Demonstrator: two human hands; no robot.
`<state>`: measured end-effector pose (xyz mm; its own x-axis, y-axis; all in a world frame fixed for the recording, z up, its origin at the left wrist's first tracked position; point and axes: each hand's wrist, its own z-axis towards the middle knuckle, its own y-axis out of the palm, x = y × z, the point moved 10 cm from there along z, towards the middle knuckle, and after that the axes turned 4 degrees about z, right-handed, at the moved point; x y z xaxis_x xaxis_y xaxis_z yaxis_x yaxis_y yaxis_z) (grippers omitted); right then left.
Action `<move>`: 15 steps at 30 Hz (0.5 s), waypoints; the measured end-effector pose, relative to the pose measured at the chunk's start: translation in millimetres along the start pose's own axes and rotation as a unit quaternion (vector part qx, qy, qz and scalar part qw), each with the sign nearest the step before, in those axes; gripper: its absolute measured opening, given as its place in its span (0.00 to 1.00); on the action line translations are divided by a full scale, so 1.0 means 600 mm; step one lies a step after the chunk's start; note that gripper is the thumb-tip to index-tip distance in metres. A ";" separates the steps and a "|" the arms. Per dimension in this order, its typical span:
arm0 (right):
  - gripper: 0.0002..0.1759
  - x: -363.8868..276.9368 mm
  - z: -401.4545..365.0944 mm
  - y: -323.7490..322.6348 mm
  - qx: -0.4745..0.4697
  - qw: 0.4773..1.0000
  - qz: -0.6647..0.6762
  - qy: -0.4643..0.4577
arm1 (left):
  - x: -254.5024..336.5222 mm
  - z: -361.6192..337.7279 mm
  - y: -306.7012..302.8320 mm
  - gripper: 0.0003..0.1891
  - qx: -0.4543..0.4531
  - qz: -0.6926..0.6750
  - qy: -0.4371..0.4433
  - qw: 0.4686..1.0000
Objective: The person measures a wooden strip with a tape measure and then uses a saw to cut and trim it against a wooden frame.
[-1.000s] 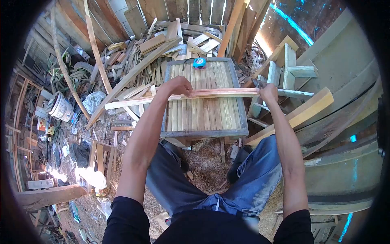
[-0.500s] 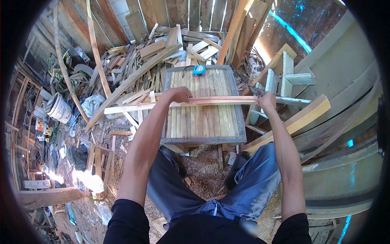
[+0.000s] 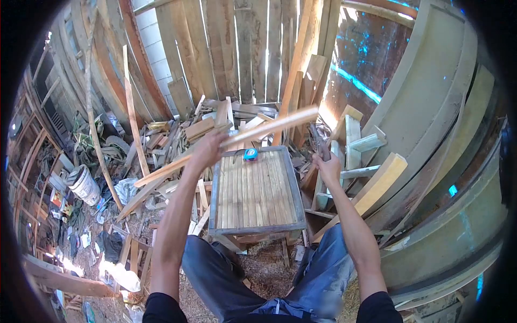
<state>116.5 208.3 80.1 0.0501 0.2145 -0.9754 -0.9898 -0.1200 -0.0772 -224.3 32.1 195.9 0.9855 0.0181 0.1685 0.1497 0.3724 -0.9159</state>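
My left hand [image 3: 207, 148] grips a long, pale wooden strip [image 3: 274, 125] near its middle. The strip slants up to the right, raised above the far edge of a slatted wooden box top [image 3: 253, 194] with a grey frame. A blue tape measure [image 3: 251, 155] sits on the slats close to that far edge, just right of the left hand. To the right of the box, my right hand [image 3: 327, 163] is closed around a dark, narrow hand tool [image 3: 319, 141] pointing upward; its exact kind cannot be made out.
Scrap wood [image 3: 199, 128] is heaped behind the box against a plank wall [image 3: 247, 59]. A thick timber [image 3: 385, 180] and a pale wooden frame [image 3: 354, 142] lean at the right, beside large curved panels [image 3: 425, 102]. A white bucket [image 3: 83, 185] lies tipped among clutter at left.
The strip has gone from lying across the box to being lifted and tilted in my left hand. My right hand has left the strip, carrying the dark tool. The view has tipped upward.
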 end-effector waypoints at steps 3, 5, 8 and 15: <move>0.15 -0.042 0.005 0.040 0.029 0.998 0.032 -0.052 | 0.089 0.035 -0.170 0.19 0.141 0.007 0.061 0.988; 0.17 -0.126 -0.026 0.073 0.039 0.996 0.051 -0.060 | 0.122 0.058 -0.257 0.18 0.206 -0.019 0.019 0.978; 0.19 -0.259 -0.069 0.105 0.033 0.987 0.052 -0.150 | 0.152 0.077 -0.334 0.18 0.271 -0.079 -0.022 0.959; 0.23 -0.380 -0.093 0.157 -0.066 0.979 0.040 -0.186 | 0.064 0.079 -0.268 0.17 0.313 -0.300 -0.101 0.896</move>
<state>19.2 93.7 283.8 -0.1040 0.5351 -0.8383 -0.9615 -0.2696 -0.0528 -214.3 17.0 366.9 0.6991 -0.2156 0.6817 0.5114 0.8172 -0.2660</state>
